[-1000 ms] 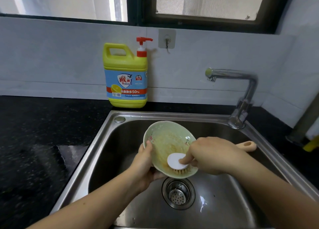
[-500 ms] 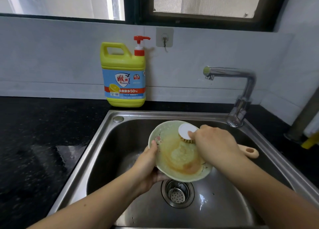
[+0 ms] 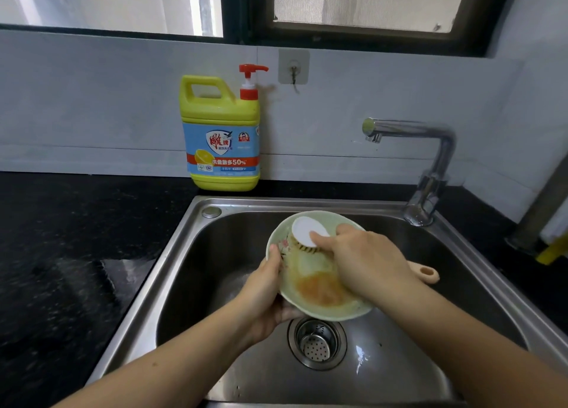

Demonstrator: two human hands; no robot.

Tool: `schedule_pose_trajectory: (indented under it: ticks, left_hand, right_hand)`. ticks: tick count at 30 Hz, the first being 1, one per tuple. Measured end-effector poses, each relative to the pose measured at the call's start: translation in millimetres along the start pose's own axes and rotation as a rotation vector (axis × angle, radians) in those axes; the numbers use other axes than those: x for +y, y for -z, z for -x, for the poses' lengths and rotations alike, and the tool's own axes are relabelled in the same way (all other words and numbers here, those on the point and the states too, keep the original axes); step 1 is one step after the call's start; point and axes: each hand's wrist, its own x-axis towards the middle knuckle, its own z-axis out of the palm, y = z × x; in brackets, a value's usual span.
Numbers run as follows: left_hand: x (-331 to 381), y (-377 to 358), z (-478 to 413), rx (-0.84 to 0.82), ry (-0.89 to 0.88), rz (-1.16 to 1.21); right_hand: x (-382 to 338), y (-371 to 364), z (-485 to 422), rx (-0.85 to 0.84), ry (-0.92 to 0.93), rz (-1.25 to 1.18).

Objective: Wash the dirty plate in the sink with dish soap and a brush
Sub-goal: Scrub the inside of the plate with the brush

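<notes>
**Plate mid-scrub over sink**

Plate (image 3: 319,288) tilting above the sink (image 3: 196,254) drain, face toward camera. Left hand (image 3: 264,294) clamping its 9 o'clock rim. Right hand (image 3: 365,263) wrapping the brush (image 3: 305,231), bristles pressing near 11 o'clock, handle trailing toward 4 o'clock. Orange residue sitting at 6 o'clock, directly below the brush head; likely needing a downward stroke next. Dish soap (image 3: 221,137) standing behind, at 12 o'clock.

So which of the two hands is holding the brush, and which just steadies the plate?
The right hand grips the brush, pressing it on the plate's upper part. The left hand only clasps the plate's left rim.
</notes>
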Motion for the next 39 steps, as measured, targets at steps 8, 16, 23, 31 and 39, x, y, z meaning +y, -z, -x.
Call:
schedule_pose_trajectory:
  ticks: [8,16,23,31,39]
  left_hand:
    - [0,4,-1,0.015,0.01,-0.004]
    - [3,2,1,0.044,-0.055,0.078]
    - [3,3,1,0.055,-0.06,0.086]
    - [7,1,1,0.07,-0.1,0.087]
    - [8,3,1,0.085,-0.113,0.082]
  right_hand:
    - [4,14,2,-0.223,0.249,-0.035]
    - [50,34,6,-0.332,-0.028,0.073]
    - [23,9,-3,-0.284,0.158,-0.12]
    - [38,-1,-6,-0.053,-0.001,0.004]
    - [26,15,-2,-0.282,0.24,-0.213]
